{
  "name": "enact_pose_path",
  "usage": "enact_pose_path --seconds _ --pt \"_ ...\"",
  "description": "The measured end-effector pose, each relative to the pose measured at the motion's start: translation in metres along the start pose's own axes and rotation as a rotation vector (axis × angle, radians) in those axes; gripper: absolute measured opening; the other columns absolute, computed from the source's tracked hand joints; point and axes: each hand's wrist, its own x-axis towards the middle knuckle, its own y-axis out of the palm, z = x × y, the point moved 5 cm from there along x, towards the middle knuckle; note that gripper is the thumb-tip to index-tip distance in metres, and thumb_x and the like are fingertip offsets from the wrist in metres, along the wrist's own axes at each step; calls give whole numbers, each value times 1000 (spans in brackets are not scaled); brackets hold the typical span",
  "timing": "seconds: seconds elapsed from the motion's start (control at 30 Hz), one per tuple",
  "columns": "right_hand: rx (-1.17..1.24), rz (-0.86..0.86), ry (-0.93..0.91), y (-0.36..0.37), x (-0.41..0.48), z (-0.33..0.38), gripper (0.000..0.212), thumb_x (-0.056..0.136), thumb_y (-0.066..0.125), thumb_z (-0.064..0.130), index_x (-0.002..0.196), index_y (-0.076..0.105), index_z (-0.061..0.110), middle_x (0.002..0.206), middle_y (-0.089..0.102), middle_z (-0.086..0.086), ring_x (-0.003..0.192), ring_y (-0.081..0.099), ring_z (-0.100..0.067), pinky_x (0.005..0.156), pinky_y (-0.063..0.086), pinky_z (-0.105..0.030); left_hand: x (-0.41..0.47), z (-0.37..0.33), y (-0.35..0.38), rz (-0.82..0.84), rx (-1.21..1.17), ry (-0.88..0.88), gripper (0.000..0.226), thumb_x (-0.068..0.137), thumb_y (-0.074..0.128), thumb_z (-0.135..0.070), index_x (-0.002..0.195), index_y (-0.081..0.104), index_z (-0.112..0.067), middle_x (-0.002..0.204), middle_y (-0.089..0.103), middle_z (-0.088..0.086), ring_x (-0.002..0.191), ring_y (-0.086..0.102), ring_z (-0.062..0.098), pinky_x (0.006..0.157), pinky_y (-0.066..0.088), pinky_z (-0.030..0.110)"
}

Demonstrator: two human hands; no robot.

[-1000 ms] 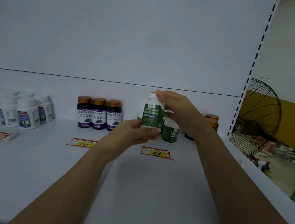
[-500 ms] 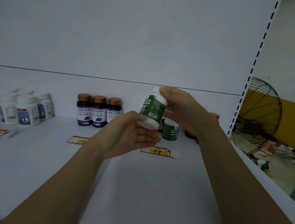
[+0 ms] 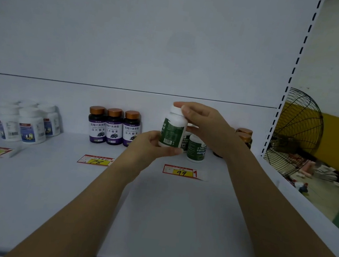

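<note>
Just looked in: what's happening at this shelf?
A person holds a green-labelled bottle in both hands, lifted above the shelf. The left hand grips its base and the right hand grips its white cap end, with the barcode side facing the camera. Matching bottles stand behind it, beyond the 99 price tag. Three purple bottles stand to the left.

White shelf (image 3: 175,213) with bottles (image 3: 113,127), price tags (image 3: 178,171)

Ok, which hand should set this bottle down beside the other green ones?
Probably the right hand: it grips the bottle at the cap, close to the green bottles. The left hand holds its base, farther from them.
</note>
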Motion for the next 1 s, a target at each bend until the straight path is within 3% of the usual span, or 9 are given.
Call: enact_pose_path --seconds 0.07,0.27,0.47,0.6,0.7,0.87,1.0 --pt "-17 10 -19 2 -1 0 28 99 48 21 123 62 15 118 66 -1 107 64 -10 86 54 -23 1 0 1 -11 0 11 45 72 79 -10 114 63 -13 97 71 -8 76 66 -8 58 46 2" --pt "-21 20 -25 1 -1 0 28 99 48 21 123 61 16 119 66 0 109 63 -11 90 53 -24 2 2 0 -18 34 6 51 70 80 -11 117 62 -12 103 71 -6 88 66 -1 60 48 4" --pt "-10 37 -12 0 -1 -3 27 100 46 21 122 61 17 118 66 -1 107 64 -11 85 54 -22 2 1 2 -14 70 1 45 71 78 -12 114 62 -15 92 67 -12 78 62 -9 55 45 1" --pt "-126 26 41 -2 3 -2 20 99 47 25 112 62 25 109 66 4 96 64 -7 78 52 -21 1 1 3 -20 87 4 36 73 78 -14 104 62 -20 84 65 -17 64 61 -15 52 43 -1" --pt "-262 -3 45 -2 5 4 20 92 58 36 109 60 25 104 68 2 94 66 -12 81 55 -28 0 -1 4 -43 137 16 38 73 78 -17 107 61 -17 86 66 -16 71 62 -9 53 43 -1" --pt "-483 -16 43 -2 8 22 22 88 64 36 107 60 26 103 69 -2 93 66 -16 77 55 -29 -9 -9 8 -69 407 66 49 79 73 -32 122 55 -19 112 63 -8 85 54 -1 58 37 2" --pt "-719 -30 29 -5 10 34 43 84 69 38 123 58 23 116 62 -1 101 59 -14 76 47 -20 -17 -22 7 -57 788 88 55 83 68 -42 131 51 -20 116 57 -7 95 45 3 76 39 19"
